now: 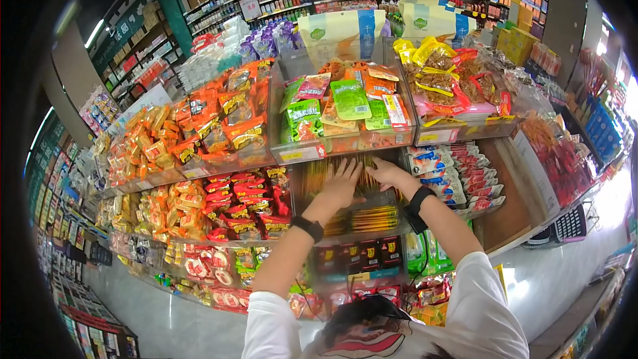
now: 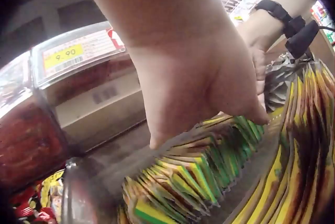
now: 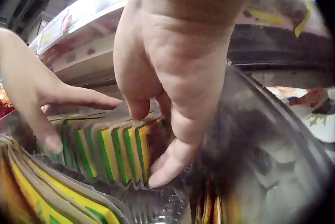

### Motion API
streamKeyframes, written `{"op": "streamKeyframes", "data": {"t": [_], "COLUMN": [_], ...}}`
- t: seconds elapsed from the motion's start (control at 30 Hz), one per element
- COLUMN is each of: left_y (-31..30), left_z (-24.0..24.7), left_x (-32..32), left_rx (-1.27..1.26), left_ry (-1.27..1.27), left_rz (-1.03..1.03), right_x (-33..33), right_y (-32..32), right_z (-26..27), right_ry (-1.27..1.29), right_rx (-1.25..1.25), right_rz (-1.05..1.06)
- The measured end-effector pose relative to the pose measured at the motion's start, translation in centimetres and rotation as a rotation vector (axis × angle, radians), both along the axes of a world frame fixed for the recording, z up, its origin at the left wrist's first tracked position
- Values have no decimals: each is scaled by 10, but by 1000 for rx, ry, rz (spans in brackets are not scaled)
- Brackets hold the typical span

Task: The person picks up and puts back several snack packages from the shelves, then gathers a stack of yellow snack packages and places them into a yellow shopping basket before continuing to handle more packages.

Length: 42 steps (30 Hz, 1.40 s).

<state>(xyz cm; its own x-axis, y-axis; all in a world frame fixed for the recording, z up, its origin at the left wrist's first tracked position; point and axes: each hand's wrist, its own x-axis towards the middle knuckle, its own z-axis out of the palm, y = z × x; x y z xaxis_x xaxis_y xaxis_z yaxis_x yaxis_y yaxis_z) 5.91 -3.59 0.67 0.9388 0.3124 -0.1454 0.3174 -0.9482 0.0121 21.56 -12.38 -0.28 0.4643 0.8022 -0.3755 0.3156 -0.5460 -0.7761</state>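
A row of thin yellow-and-green snack packets [image 3: 112, 150] stands on edge in a clear bin. My left hand [image 1: 342, 186] reaches over the row's left part; in the right wrist view its fingers [image 3: 94, 97] are spread and fairly straight. At the right end, my right hand [image 1: 389, 174] bends its fingers round the last packets, with fingertips [image 3: 159, 177] against their near side. Another row of yellow-edged packets [image 1: 374, 219] stands nearer the front of the bin. In the left wrist view, my left palm and wrist hide most of that hand's fingers.
Red snack packs [image 1: 242, 203] fill the section on the left, and white-and-red packs [image 1: 458, 176] the section on the right. Above, a tier holds green and orange bags [image 1: 349, 100]. A price tag [image 2: 63, 56] fronts that upper shelf.
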Motion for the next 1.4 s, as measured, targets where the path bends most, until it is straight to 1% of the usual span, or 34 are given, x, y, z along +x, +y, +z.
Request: {"op": "streamKeyframes", "data": {"t": [0.07, 0.2, 0.3, 0.37, 0.4, 0.5, 0.57, 0.6, 0.67, 0.7, 0.77, 0.9, 0.97, 1.0, 1.1, 1.2, 1.3, 1.37, 1.4], "left_y": [3, 6, 7, 9, 8, 6, 9, 8, 5, 3, 2, -8, -11, -10, -6, -9, -12, -7, -9], "left_z": [-12, -5, -11, -11, -10, -13, -19, -14, -3, 2, 9, -2, -7, -9, -13, -9, -9, -22, -20], "left_x": [4, 3, 6, 8, 10, 14, 14, 13, 15, 15, 15, 24, 26, 29, 30, 29, 29, 31, 31], "left_rx": [43, 39, 82, 137, 134, 121, 120, 89, 29, 22, 8, -36, -52, -5, 126, 201, 227, 257, 246], "left_ry": [-18, -19, -35, -44, -47, -89, -166, -161, -154, -150, -141, -232, -241, -240, -215, -177, -203, -257, -236], "left_rz": [15, 8, -11, -27, -21, -14, -21, -15, -8, -56, -150, -180, -168, -174, -179, -164, -151, -160, -146], "right_x": [-1, -8, -6, -1, -2, -2, 3, 0, -2, -6, -7, -6, -5, -5, -5, -6, -12, -16, -16], "right_y": [6, 13, 7, 6, 4, -3, 3, 3, -4, -10, -13, -23, -32, -35, -40, -35, -47, -65, -76], "right_z": [-11, 1, 13, 3, 6, 15, 3, 7, 13, 21, 30, 34, 31, 29, 19, 9, 8, 25, 33], "right_ry": [-140, -264, -249, -181, -148, -140, -154, -164, -136, -120, -178, -251, -96, -17, 45, -226, -437, -257, -168], "right_rx": [51, -49, -46, 13, 42, 26, -37, -64, -25, -6, -49, -95, -5, 41, 89, 95, 232, 293, 321], "right_rz": [9, 56, 129, 87, 64, 107, 127, 136, 131, 129, 214, 357, 307, 284, 311, 403, 282, 151, 86]}}
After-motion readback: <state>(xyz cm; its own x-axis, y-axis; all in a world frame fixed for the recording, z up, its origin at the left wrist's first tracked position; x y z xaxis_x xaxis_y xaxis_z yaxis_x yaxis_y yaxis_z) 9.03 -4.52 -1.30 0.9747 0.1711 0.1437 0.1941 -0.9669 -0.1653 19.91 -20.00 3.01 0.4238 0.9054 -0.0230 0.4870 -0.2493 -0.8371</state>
